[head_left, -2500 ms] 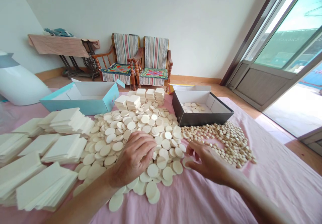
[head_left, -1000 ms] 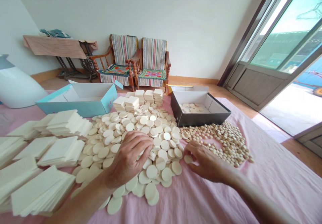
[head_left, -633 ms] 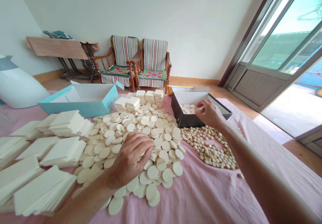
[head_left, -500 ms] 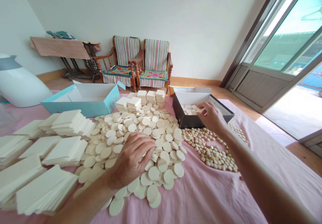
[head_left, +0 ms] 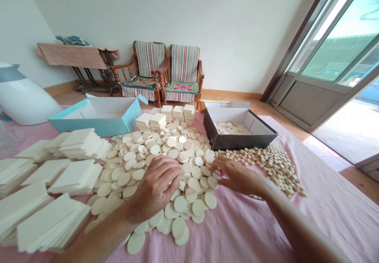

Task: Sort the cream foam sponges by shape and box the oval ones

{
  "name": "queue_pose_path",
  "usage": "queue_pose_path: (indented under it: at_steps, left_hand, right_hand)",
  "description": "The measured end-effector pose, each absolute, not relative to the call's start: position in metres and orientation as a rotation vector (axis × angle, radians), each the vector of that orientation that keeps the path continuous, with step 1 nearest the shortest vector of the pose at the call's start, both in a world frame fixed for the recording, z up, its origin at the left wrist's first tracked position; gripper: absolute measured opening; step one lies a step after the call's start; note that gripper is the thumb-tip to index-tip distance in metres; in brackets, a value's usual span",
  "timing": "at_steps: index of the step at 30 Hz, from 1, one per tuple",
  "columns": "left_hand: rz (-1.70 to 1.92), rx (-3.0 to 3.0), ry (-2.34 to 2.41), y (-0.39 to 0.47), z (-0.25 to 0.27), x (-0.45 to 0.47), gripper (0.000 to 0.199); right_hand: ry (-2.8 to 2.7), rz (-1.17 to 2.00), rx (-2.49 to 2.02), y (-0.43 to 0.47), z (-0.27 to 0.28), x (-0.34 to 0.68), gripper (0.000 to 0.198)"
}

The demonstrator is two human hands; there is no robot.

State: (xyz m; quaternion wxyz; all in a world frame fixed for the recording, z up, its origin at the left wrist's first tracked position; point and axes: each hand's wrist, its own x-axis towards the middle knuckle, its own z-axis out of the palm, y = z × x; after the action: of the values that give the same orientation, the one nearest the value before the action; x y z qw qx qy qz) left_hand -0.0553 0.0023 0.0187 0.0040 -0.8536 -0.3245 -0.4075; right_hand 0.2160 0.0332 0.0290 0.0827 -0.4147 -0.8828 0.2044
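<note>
A broad pile of thin, pale round discs [head_left: 130, 156], seemingly wood, covers the middle of the pink cloth. My left hand [head_left: 156, 180] rests on this pile, its fingers curled down; whatever lies under the fingertips is hidden. At the pile's right edge, my right hand [head_left: 237, 174] has its thumb and bent fingers closed around the rim of a disc [head_left: 217, 174]. Beyond that hand stands a black box [head_left: 242, 140] with a white inside, and some discs [head_left: 227, 127] lie loose on its floor.
Small rounded wooden pieces [head_left: 278, 164] spread right of the discs. Stacked square tiles [head_left: 53, 219] fill the left side, with smaller stacks [head_left: 166, 115] at the back. A turquoise box [head_left: 94, 123] and a white jug [head_left: 26, 97] stand back left. Two chairs [head_left: 180, 69] are by the wall.
My right hand has come out of the black box, moving left and toward me to the disc pile. The left hand stays in place.
</note>
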Motion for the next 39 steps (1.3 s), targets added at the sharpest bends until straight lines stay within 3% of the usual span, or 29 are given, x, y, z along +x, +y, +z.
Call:
queue_pose_path:
  at_steps: [9,15,19,28,32,39]
  left_hand:
    - [-1.255,-2.682,-1.048,0.002,0.019,-0.054,0.017]
    - [-1.264,-2.681,-1.053,0.002,0.018,-0.054,0.017]
    - [-1.261,-2.690,-1.060,0.002,0.018,-0.054,0.016]
    - [-1.259,-2.700,-1.064,0.002,0.017,-0.054,0.018]
    - [-1.253,-2.706,-1.054,0.002,0.018,-0.054,0.018]
    - [-1.252,-2.708,-1.055,0.002,0.017,-0.055,0.018]
  right_hand:
    - [-2.536,0.526,-1.240,0.037,0.046,0.221,0.011]
    - [-2.055,0.036,-1.434,0.081,0.072,0.246,0.015]
    - [-1.827,-0.076,-1.479,0.095,0.071,0.252,0.024]
    - [-2.333,0.398,-1.323,0.059,0.043,0.211,0.011]
    - [-2.386,0.447,-1.382,0.056,0.021,0.198,0.022]
    - [-2.345,0.447,-1.440,0.062,0.006,0.195,0.014]
